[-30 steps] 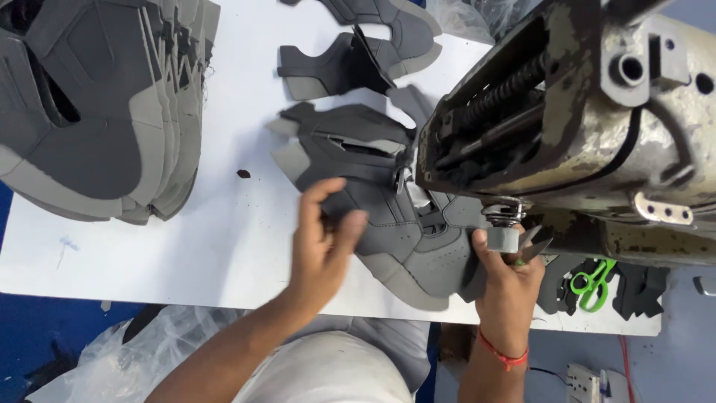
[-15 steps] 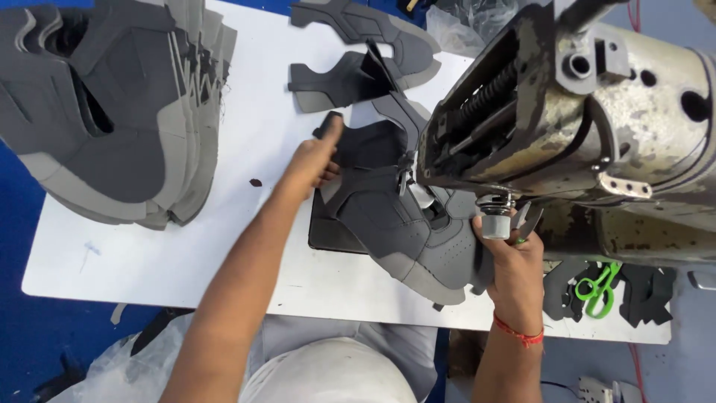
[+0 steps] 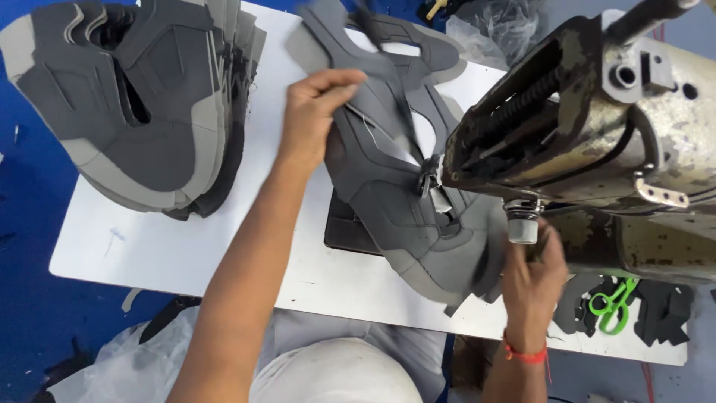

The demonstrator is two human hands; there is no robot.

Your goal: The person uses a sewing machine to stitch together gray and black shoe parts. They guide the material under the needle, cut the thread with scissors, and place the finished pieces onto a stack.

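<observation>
From the head view I read my left hand (image 3: 317, 112) as the one in charge of the grey shoe upper (image 3: 388, 179): its fingers (image 3: 339, 82) are pinched together on the upper's far-left edge, lifting that end off the white desk (image 3: 186, 246). The upper lies to the right of and nearer than that pinch, its long axis slanting from the far left down to the near right, where it passes under the head of the sewing machine (image 3: 589, 142). My right hand (image 3: 533, 276) sits at the near-right end, just below the machine's small round metal knob (image 3: 522, 224), fingers loosely curled against the upper's edge; I cannot tell whether they actually grip it. So the left hand is nearer the free end, the right nearer the stitching point. The needle and presser foot are hidden behind the machine head and the folded material. A stack of matching grey uppers (image 3: 142, 112) rests far left, well apart, its top cut off. Green scissors (image 3: 613, 304) lie near right among dark offcuts, partly under the machine.
</observation>
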